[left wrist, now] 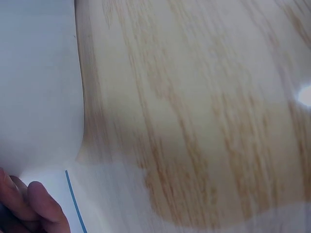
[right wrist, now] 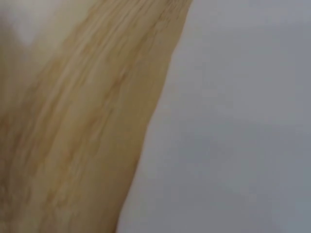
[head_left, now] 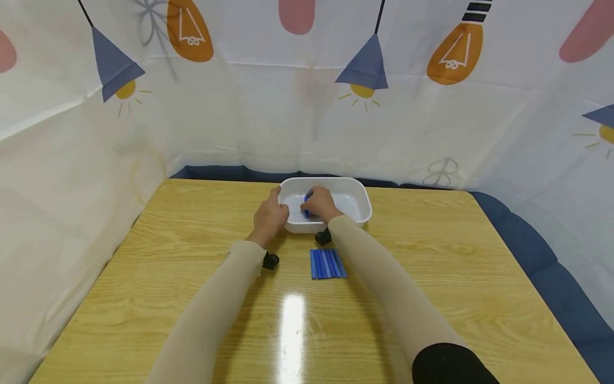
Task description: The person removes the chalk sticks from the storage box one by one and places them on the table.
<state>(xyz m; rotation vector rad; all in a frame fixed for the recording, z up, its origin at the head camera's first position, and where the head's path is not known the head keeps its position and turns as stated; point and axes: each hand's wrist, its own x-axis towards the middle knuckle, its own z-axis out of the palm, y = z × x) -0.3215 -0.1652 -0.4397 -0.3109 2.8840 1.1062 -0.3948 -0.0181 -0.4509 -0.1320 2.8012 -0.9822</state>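
A white plastic tub (head_left: 360,205) stands near the table's far edge. My left hand (head_left: 269,216) holds its left rim, thumb toward the inside; in the left wrist view the thumb and curled fingers (left wrist: 46,206) show at the lower left corner. Inside the tub, my right hand (head_left: 320,204) pinches a slim blue stick (head_left: 307,214), partly covered by the fingers. In front of the tub, several blue sticks (head_left: 328,264) lie side by side in a row. The right wrist view has only the tub's blurred outer wall (right wrist: 233,126) beside the wood.
The wooden table (head_left: 168,298) reflects a bright streak of light. Small black wrist cameras hang under both sleeves, the right one (head_left: 323,237) close to the tub's front wall. A patterned white cloth (head_left: 268,117) closes off the back, with dark blue padding (head_left: 527,245) along the right edge.
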